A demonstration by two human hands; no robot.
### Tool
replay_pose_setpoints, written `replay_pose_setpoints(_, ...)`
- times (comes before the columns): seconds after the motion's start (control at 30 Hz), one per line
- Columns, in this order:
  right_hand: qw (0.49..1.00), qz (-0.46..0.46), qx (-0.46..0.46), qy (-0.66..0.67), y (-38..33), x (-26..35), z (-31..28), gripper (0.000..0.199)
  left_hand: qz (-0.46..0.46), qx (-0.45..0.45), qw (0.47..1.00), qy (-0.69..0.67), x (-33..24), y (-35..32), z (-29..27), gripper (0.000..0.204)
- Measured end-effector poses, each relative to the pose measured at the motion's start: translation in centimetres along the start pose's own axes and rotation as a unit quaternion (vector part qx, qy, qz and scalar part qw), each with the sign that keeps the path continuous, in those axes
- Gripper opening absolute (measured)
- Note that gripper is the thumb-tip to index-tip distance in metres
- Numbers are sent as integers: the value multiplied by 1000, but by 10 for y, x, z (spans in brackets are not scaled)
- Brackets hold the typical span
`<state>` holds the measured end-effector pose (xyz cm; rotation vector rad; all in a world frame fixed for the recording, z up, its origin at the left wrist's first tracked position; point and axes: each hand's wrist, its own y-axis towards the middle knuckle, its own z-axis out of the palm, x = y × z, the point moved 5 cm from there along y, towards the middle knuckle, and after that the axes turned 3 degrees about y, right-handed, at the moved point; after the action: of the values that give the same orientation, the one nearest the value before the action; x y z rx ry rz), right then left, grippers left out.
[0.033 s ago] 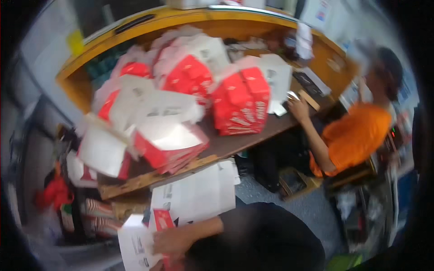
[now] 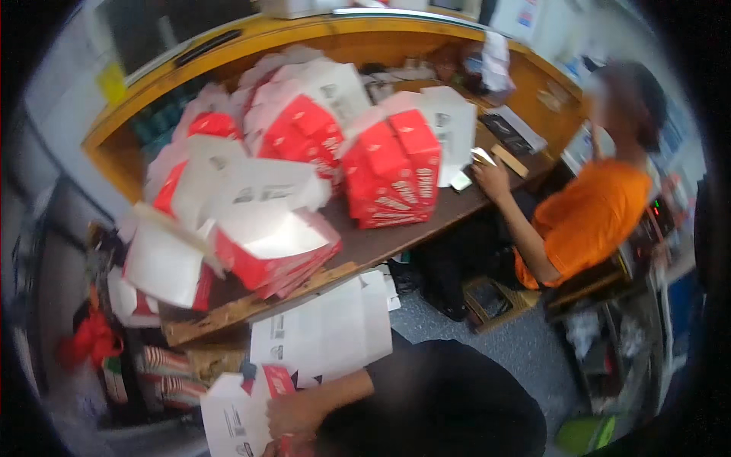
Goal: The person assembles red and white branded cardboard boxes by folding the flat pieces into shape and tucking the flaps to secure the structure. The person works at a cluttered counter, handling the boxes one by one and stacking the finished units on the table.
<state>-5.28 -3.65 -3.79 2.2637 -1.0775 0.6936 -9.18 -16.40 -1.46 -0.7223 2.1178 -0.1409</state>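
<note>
My left hand (image 2: 293, 415) sits at the lower edge, shut on a flat red and white carton blank (image 2: 240, 415). Its forearm reaches out of a dark sleeve (image 2: 426, 396). My right hand does not show. Just above the hand lie white flattened carton sheets (image 2: 327, 327), hanging below the desk's front edge. Heaps of folded red and white cartons (image 2: 392, 164) cover the brown desk (image 2: 396, 236), further ones (image 2: 251, 221) leaning at its left end.
A person in an orange shirt (image 2: 590, 217) sits at the right, one hand (image 2: 491, 179) on the desk by small items. A yellow-rimmed counter (image 2: 251, 34) curves behind the desk. Bags and striped packs (image 2: 164, 369) crowd the floor at left. Grey floor (image 2: 518, 343) lies between us.
</note>
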Motion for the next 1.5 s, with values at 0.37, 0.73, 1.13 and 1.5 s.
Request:
replay_pose_setpoints(0.37, 970, 146, -173, -89, 5, -4, 30, 27, -49, -90, 995, -7, 13, -12, 9, 20)
replay_pose_setpoints(0.73, 919, 119, -220, 305, -5, 4, -17, 24, 251, -286, 903, 201, -66, 1, -30, 32)
replay_pose_setpoints(1.13, 849, -8, -237, 472, 10, 18, -57, 27, 312, -476, 819, 75, -83, 19, -53, 55)
replay_pose_setpoints(1.5, 693, 121, -555, 445, -161, 120, -194, 44, 376, -300, 877, 2, -82, 63, -21, 78)
